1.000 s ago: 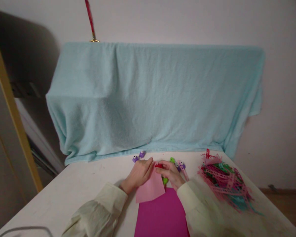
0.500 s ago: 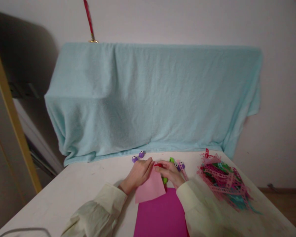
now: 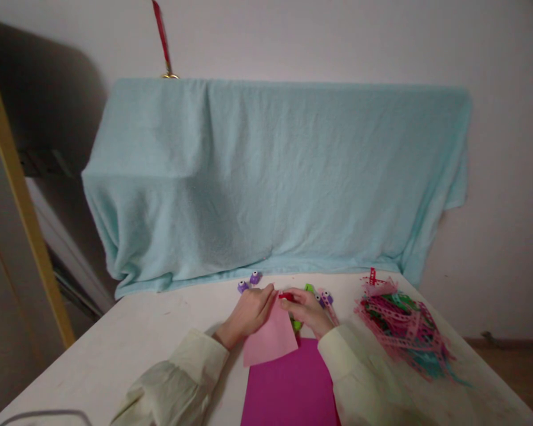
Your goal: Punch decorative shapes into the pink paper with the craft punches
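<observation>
Little is changing: the left hand (image 3: pixel 249 312) is pinching pink paper (image 3: pixel 270 341), the right hand (image 3: pixel 310 307) is clamping a red tool (image 3: pixel 286 296) at its edge; work is seemingly staying there.

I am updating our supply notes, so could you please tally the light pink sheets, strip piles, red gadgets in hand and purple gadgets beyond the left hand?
Light pink sheet: 1
Pile of strips: 1
Red gadget in the right hand: 1
Purple gadgets beyond the left hand: 2
Total: 5
</observation>
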Demonstrator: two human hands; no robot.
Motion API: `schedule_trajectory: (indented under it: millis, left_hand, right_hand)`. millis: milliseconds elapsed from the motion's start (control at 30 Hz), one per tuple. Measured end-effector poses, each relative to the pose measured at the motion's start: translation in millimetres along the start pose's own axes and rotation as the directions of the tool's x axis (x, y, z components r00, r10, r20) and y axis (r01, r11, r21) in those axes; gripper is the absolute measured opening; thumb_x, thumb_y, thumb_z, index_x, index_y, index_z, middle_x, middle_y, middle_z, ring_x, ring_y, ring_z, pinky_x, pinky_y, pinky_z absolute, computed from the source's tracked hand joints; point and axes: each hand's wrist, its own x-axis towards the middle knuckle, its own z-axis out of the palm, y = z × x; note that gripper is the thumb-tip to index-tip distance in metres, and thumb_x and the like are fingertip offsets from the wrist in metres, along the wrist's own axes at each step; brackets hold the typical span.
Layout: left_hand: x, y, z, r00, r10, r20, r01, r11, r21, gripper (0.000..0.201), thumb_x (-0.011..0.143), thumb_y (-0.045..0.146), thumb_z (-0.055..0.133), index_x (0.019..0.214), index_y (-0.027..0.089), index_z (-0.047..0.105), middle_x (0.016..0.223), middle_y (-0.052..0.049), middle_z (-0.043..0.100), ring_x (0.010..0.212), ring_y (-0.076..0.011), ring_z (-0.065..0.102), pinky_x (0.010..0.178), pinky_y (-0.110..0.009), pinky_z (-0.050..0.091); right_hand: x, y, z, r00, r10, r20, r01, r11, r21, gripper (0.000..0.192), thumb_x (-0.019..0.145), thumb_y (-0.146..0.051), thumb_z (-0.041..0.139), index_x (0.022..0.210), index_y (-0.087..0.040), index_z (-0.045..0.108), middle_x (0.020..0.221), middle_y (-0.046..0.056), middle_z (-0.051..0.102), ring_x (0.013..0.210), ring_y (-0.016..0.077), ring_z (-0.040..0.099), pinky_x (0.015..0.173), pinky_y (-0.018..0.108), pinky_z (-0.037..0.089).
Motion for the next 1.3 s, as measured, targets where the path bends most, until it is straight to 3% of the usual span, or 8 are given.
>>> schedule_trajectory:
  millis: [100,200,367,767,933,1100,1300]
  left_hand:
    - [0.2,0.4,-1.1,1.0,-0.003,0.005,0.003,1.0,-0.02,0.027,0.1,0.029,0.023,0.093,0.019,0.046,0.065,-0.003,0.058,0.061,-0.0183,0.058,0.062,-0.027,0.038]
    - [0.1,0.2,-1.3,1.0,-0.006,0.005,0.007,1.0,-0.028,0.027,0.1,0.029,0.023,0.093,0.02,0.046,0.065,-0.002,0.058,0.061,-0.0185,0.058,0.062,-0.028,0.039]
    - [-0.1,-1.5,0.4,1.0,-0.019,0.006,0.019,1.0,-0.02,0.026,0.1,0.03,0.023,0.094,0.019,0.046,0.066,-0.003,0.058,0.062,-0.0189,0.059,0.063,-0.028,0.039]
    - [-0.2,-1.3,-0.2,1.0,-0.024,0.009,0.024,1.0,-0.007,0.026,0.1,0.03,0.024,0.094,0.019,0.046,0.066,-0.003,0.057,0.062,-0.0187,0.057,0.063,-0.028,0.038]
    - [0.6,-2.2,1.2,0.999,-0.039,0.021,0.039,0.999,-0.004,0.027,0.1,0.031,0.023,0.093,0.019,0.046,0.066,-0.003,0.057,0.062,-0.0185,0.057,0.062,-0.028,0.037]
    - [0.3,-1.5,1.5,0.999,-0.052,0.014,0.053,0.998,-0.016,0.028,0.1,0.031,0.023,0.091,0.019,0.046,0.065,-0.003,0.057,0.062,-0.0187,0.057,0.063,-0.028,0.037]
    - [0.4,-0.1,0.2,0.998,-0.067,0.0,0.067,0.998,-0.007,0.028,0.1,0.031,0.023,0.091,0.019,0.047,0.066,-0.003,0.058,0.062,-0.0188,0.057,0.064,-0.028,0.037]
  right_hand:
    - [-0.9,-1.2,-1.4,1.0,0.017,-0.012,-0.017,1.0,-0.009,0.04,0.062,-0.046,0.078,0.086,-0.016,0.067,0.064,-0.002,0.058,0.047,0.0078,0.045,0.042,0.02,0.03]
    - [-1.7,-0.7,-3.6,1.0,0.005,-0.009,-0.005,1.0,-0.025,0.042,0.066,-0.047,0.076,0.091,-0.016,0.066,0.058,-0.004,0.053,0.041,0.0053,0.038,0.039,0.019,0.024]
    - [-2.4,0.8,-5.3,1.0,0.01,-0.005,-0.011,0.999,-0.037,0.041,0.069,-0.045,0.075,0.095,-0.016,0.065,0.058,-0.004,0.054,0.045,0.0067,0.044,0.04,0.017,0.026]
    - [-3.5,-3.6,-3.6,1.0,0.015,0.003,-0.015,1.0,0.001,0.037,0.067,-0.04,0.077,0.092,-0.015,0.065,0.061,-0.003,0.054,0.048,0.0067,0.045,0.04,0.017,0.025]
    - [-3.5,-6.4,-9.0,0.999,0.018,-0.029,-0.016,0.999,0.041,0.037,0.07,-0.041,0.076,0.094,-0.015,0.064,0.076,0.001,0.062,0.047,0.0051,0.044,0.038,0.017,0.024]
    - [-5.0,-8.6,-10.5,0.998,0.034,-0.053,-0.032,0.999,0.04,0.037,0.073,-0.044,0.072,0.095,-0.016,0.062,0.061,-0.003,0.056,0.041,0.0053,0.039,0.034,0.017,0.02]
    - [-5.0,-8.0,-10.2,0.995,0.008,-0.103,0.011,0.983,0.184,0.033,0.078,-0.047,0.067,0.09,-0.017,0.059,0.074,0.001,0.062,0.051,0.008,0.052,0.038,0.016,0.03]
